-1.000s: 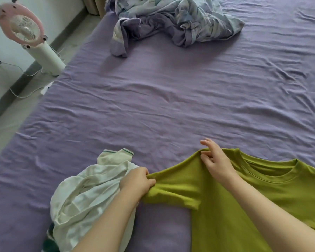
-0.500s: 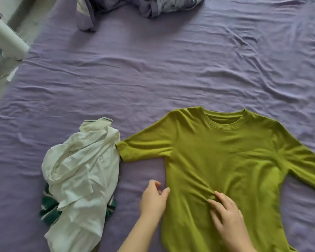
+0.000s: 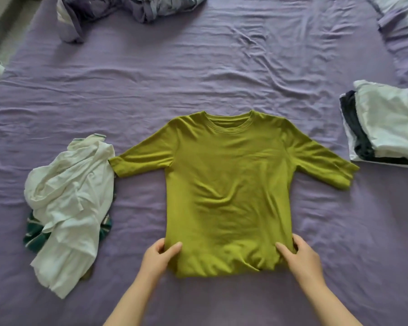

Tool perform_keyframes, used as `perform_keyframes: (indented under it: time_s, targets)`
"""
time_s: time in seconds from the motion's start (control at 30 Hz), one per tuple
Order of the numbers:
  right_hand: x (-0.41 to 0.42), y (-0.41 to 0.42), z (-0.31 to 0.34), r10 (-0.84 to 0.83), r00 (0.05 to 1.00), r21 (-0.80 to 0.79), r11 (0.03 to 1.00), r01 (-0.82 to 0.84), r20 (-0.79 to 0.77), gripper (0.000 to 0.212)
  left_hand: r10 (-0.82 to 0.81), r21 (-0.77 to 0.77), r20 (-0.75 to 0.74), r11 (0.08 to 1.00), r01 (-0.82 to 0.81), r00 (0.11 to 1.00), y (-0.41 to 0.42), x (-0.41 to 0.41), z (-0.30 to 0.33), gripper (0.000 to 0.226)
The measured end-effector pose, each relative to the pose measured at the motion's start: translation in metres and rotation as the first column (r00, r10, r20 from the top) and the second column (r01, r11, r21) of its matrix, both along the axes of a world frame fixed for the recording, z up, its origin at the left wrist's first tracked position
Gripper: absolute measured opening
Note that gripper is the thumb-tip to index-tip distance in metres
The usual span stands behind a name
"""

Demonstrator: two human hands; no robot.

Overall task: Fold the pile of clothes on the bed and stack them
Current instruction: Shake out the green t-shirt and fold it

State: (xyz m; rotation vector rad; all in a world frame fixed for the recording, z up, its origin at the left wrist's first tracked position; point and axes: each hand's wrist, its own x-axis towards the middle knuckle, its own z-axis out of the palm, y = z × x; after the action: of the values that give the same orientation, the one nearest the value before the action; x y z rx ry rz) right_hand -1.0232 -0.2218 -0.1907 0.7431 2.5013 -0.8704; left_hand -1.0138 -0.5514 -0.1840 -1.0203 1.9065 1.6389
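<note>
Green shirt: the green shirt lies flat on the bed, front side up, collar away from me, both sleeves spread out to the sides.
What has changed: a second ago I was pulling the left sleeve and shoulder straight; half a second ago my hands were smoothing the body. Now both hands are at the bottom part of the shirt.
Left hand: my left hand pinches the lower left edge of the shirt, thumb on top and fingers curled under the cloth.
Right hand: my right hand grips the lower right edge in the same way; the cloth is bunched a little there.
Meaning for the task: I judge that the spreading is finished and the folding can start, probably by lifting the bottom up toward the collar.
Unfolded pile: the white garment lies crumpled on my left, just touching the left sleeve, with a dark green striped piece under it. These are not yet folded.
Folded stack: the folded stack sits on my right, near the right sleeve but apart from it. The shirt should go there after folding.
Other: a crumpled blanket lies at the far side of the bed.
</note>
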Motion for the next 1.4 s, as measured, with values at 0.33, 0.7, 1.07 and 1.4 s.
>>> perform_keyframes:
  time_s: [0.33, 0.7, 1.07, 1.4]
  targets:
    - [0.017, 0.009, 0.021, 0.094, 0.986, -0.226, 0.966, -0.124, -0.139, 0.022, -0.196, -0.161, -0.097, 0.971, 0.179, 0.976, 0.008, 0.027, 0.048, 0.011]
    - [0.056, 0.026, 0.024, 0.056, 0.991, -0.229, 0.970, -0.083, -0.122, 0.022, -0.204, -0.425, -0.146, 0.896, 0.125, 0.968, 0.006, 0.031, 0.032, 0.022]
    - [0.106, 0.019, 0.007, -0.240, 0.963, -0.427, 0.864, 0.268, 0.120, 0.013, -0.233, -0.056, 0.125, 0.969, 0.242, 0.964, -0.030, 0.089, 0.013, 0.011]
    - [0.137, 0.011, 0.001, -0.336, 0.942, -0.104, 0.936, 0.335, 0.016, 0.043, -0.249, -0.304, 0.194, 0.904, 0.300, 0.949, -0.039, 0.118, -0.001, 0.019]
